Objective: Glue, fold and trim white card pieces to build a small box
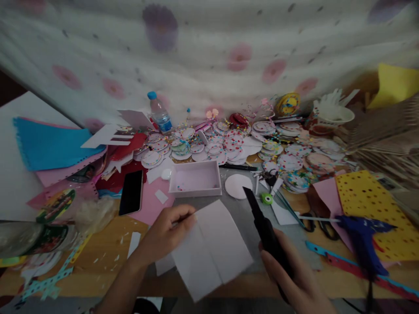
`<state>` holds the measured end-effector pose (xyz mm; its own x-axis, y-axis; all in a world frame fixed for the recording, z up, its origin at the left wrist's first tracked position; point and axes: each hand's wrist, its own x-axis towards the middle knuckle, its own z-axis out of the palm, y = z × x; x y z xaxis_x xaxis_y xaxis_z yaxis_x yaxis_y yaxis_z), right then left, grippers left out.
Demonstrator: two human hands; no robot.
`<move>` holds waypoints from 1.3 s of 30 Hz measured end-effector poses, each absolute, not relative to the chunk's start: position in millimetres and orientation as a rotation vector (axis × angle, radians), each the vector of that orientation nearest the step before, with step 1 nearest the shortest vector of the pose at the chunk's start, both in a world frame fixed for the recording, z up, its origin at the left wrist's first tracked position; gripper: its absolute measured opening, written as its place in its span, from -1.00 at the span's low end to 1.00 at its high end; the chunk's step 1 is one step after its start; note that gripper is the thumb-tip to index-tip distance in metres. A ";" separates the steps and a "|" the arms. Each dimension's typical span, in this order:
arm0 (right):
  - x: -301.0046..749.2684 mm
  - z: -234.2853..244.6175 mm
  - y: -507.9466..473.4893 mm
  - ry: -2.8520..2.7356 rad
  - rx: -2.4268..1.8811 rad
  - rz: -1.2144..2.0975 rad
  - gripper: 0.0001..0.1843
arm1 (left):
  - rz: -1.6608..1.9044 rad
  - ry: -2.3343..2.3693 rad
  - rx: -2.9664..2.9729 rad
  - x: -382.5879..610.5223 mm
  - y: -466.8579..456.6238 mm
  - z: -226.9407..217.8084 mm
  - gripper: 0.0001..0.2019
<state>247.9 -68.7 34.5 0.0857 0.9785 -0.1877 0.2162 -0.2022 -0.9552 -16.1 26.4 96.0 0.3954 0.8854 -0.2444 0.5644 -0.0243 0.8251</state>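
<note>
My left hand [173, 233] pinches the upper left edge of a white sheet of card [212, 248], which has a line running down its middle. The card is tilted over the front of the table. In my right hand [291, 274] is a black utility knife [268, 231], its dark blade pointing up and left, apart from the card. A shallow white box [195, 179] sits just beyond the card, with a few small coloured bits inside. To the box's right lies a white paper circle [238, 186].
Many decorated paper discs [225, 144] are heaped along the back. A phone [131, 192] and a water bottle [160, 114] stand out on the left. On the right are a blue glue gun [360, 235], scissors [309, 223] and yellow dotted sheets [376, 209].
</note>
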 end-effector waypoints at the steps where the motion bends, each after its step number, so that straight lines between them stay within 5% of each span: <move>1: 247.1 36.6 -67.3 -1.132 -1.497 1.303 -0.53 | 0.409 1.222 1.605 -17.0 28.7 94.6 -0.72; 5: 228.8 47.9 -60.6 -0.811 -1.207 1.659 -0.48 | 0.273 1.005 1.556 -12.3 30.6 86.0 -0.73; 11: 194.9 38.3 -47.7 -0.693 -1.247 1.740 -0.41 | 0.209 1.221 1.961 2.6 8.5 86.6 -0.67; 15: 182.0 27.1 -37.3 -0.590 -1.190 1.746 -0.47 | 0.138 1.154 2.041 6.4 -9.6 75.0 0.16; 18: 179.5 24.7 -32.9 -0.543 -1.151 1.763 -0.54 | 0.046 1.139 1.992 5.6 -21.0 60.9 0.42; 23: 213.0 20.2 -34.6 -1.046 -1.317 1.582 -0.61 | 0.034 1.313 1.905 -7.9 -32.7 57.6 0.46; 31: 275.0 42.3 -39.7 -2.349 -1.084 0.629 -0.63 | 0.153 1.326 1.974 -34.5 -22.2 74.5 0.40; 39: 265.9 63.7 -30.8 -2.560 -0.976 0.555 -0.67 | 0.190 1.146 2.000 -33.9 -18.0 83.5 0.32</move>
<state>265.9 -30.8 63.7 -0.7042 0.6878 0.1758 0.5531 0.6869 -0.4715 -33.9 -18.0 83.5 0.5769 0.7789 -0.2459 0.6576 -0.2643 0.7055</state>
